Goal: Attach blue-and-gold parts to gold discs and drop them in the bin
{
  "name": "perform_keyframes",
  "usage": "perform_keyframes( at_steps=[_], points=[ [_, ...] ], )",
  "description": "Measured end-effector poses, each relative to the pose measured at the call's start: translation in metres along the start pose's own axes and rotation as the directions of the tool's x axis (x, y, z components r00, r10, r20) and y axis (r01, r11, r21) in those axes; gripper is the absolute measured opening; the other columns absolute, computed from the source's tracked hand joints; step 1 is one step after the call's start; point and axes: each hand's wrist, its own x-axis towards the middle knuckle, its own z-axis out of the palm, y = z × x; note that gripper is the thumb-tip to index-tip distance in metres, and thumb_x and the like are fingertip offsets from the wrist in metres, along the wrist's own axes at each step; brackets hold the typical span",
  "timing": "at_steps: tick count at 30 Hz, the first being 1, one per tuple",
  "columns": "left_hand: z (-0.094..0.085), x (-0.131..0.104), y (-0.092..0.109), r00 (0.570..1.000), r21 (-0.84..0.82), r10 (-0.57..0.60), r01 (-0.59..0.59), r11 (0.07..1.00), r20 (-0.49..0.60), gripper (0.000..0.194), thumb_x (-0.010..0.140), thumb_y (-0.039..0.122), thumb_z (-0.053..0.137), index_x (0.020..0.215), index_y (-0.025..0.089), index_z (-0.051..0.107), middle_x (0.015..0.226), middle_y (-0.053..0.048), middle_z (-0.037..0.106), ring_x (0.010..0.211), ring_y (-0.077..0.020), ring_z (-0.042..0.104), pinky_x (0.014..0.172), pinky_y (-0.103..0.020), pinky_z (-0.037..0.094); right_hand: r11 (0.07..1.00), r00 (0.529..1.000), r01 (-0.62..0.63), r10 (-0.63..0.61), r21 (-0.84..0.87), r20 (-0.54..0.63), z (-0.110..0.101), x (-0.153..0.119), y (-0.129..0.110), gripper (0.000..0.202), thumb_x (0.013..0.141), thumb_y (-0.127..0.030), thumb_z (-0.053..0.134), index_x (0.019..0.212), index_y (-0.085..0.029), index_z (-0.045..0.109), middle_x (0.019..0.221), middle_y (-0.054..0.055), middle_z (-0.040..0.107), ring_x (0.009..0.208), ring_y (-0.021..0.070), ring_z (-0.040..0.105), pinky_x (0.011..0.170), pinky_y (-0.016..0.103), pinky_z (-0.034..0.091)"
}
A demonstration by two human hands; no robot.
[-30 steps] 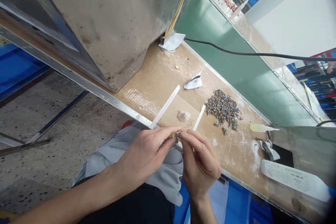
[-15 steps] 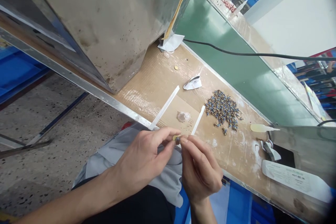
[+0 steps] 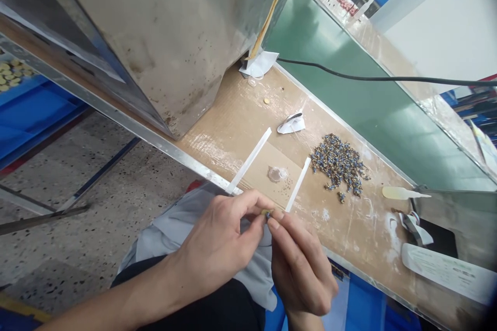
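My left hand (image 3: pixel 227 232) pinches a small yellow disc (image 3: pixel 264 212) between thumb and fingertips, over my lap at the table's front edge. A tiny blue-and-gold piece (image 3: pixel 268 215) sits against the disc, held in the fingertips of my right hand (image 3: pixel 301 261). Both sets of fingertips meet around these parts and partly hide them. Just beyond, a small clear round dish (image 3: pixel 277 174) stands on the cardboard between two white tape strips, with tiny specks beside it. A pile of similar blue-and-gold pieces (image 3: pixel 338 161) lies farther right.
A large metal box (image 3: pixel 155 36) stands at the left. One loose yellow disc (image 3: pixel 266 101) and crumpled white paper (image 3: pixel 292 124) lie behind the dish. At right are a dropper bottle (image 3: pixel 399 193) and a white bottle (image 3: pixel 446 271). A black cable (image 3: pixel 349 76) crosses the green panel (image 3: pixel 330 57).
The view has shifted a little, so the bench appears farther right. My hands stay together at the fingertips, and less of the yellow disc shows between them.
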Motion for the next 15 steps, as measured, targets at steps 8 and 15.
perform_keyframes(
  at_steps=[8,15],
  points=[
    [0.003,-0.004,0.003,0.999,-0.06,-0.031,0.032,0.998,0.008,0.029,0.102,0.005,0.063,0.108,0.029,0.078,0.102,0.011,0.089,0.097,-0.0091,0.086,0.079,-0.016,0.058,1.0,0.999,0.002,-0.002,-0.012,0.033,-0.009,-0.001,-0.006,0.046,0.094,0.008,0.083,0.134,-0.014,0.083,0.134,0.012,0.083,0.113,0.0306,0.085,0.091,0.042,0.078],
    [0.005,-0.006,0.001,0.999,-0.024,-0.042,0.042,0.999,-0.003,0.029,0.101,0.005,0.062,0.106,0.029,0.078,0.098,0.012,0.088,0.092,-0.0096,0.085,0.072,-0.019,0.056,1.0,0.995,0.004,-0.004,0.004,0.104,-0.015,0.001,-0.01,0.044,0.096,0.008,0.08,0.135,-0.012,0.082,0.134,0.012,0.083,0.116,0.03,0.085,0.098,0.043,0.076]
  ],
)
